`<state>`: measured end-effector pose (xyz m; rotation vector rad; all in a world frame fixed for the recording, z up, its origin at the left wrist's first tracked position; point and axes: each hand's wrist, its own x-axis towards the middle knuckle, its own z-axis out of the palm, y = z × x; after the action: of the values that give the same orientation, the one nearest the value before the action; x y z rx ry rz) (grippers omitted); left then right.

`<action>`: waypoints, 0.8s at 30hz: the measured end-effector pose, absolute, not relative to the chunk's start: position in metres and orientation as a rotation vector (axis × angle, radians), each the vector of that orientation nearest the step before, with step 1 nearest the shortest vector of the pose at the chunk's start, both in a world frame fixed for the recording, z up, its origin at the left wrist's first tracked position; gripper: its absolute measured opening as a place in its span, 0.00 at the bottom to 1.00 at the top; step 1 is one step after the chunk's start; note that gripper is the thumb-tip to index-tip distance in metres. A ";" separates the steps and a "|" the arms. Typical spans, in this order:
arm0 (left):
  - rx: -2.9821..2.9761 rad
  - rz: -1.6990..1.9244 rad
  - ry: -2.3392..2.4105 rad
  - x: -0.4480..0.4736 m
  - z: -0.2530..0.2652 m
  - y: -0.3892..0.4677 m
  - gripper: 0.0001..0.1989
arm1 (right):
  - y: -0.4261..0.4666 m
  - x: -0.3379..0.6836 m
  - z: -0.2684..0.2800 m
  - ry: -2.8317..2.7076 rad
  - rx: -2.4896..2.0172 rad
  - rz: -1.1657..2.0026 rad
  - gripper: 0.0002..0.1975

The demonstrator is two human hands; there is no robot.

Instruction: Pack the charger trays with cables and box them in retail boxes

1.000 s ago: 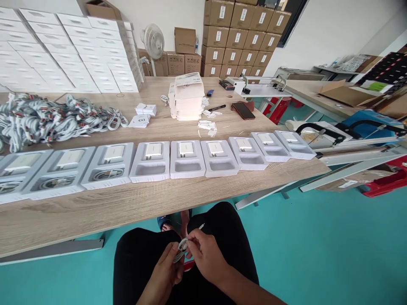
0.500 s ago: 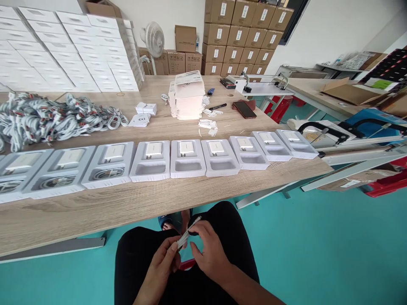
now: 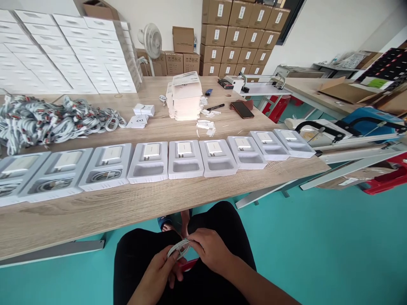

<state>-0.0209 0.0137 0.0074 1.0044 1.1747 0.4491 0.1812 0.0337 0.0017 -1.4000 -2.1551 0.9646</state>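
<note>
Over my lap, a coiled white charging cable (image 3: 179,247) is pinched between both hands. My left hand (image 3: 162,267) grips the near left side of the coil, thumb on top. My right hand (image 3: 210,249) holds the coil's right side, fingers pressed together. Beyond them on the table is a row of white plastic trays (image 3: 185,173). Each has a white charger (image 3: 184,148) in its upper compartment. The trays at the left also hold a coiled cable (image 3: 106,175) in the lower compartment; those from the middle rightward have that compartment vacant.
A heap of bundled cables (image 3: 57,120) lies at the table's left, before stacked white boxes (image 3: 73,55). Further back stand a pile of pale box sleeves (image 3: 186,99), paper cards (image 3: 140,120), a phone (image 3: 242,109) and a marker (image 3: 215,107). The table's front edge is above my knees.
The cable has turned from edge-on to showing its round loop. My right hand has closed on it, where its thumb and fingers were apart before.
</note>
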 end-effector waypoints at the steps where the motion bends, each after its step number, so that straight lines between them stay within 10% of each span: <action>1: 1.008 0.435 1.176 -0.021 0.008 0.014 0.22 | 0.034 0.182 0.001 -2.188 -1.405 0.952 0.11; 8: 1.221 0.451 1.413 -0.021 0.004 0.016 0.21 | 0.033 0.181 0.004 -2.363 -1.610 0.669 0.12; 15: 1.188 0.473 1.416 -0.015 -0.002 0.009 0.21 | 0.034 0.165 -0.002 -1.467 -1.504 1.614 0.11; 24: 0.832 0.682 1.330 -0.006 -0.016 -0.003 0.22 | 0.027 0.146 -0.017 -0.983 -1.346 1.837 0.17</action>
<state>-0.0064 -0.0026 -0.0157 0.8318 1.3299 0.6819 0.1461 0.0267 -0.0173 -1.3459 -0.9826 1.8366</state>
